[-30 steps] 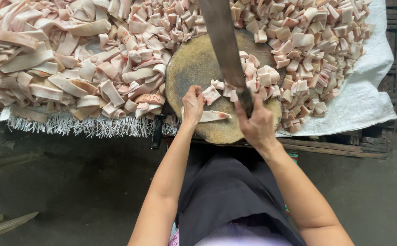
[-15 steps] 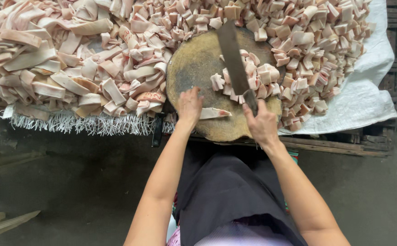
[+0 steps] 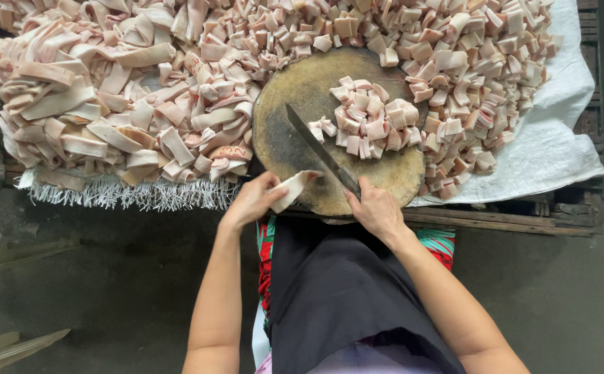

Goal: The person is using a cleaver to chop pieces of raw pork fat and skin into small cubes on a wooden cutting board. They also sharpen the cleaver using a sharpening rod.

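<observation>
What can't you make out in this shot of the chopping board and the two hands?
Head view:
- Knife handle: hidden inside the right hand.
- Near rim of the chopping block: covered by both hands.
- Strip in the left hand: its lower end hidden by fingers.
- Heap of long strips: cut off at the top edge.

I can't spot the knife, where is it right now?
Head view: the knife lies slanted across the round board, handle in the right hand, cut pieces to its right.

pale meat strip (image 3: pixel 293 188) | held at board edge; knife (image 3: pixel 319 153) | flat on board
</observation>
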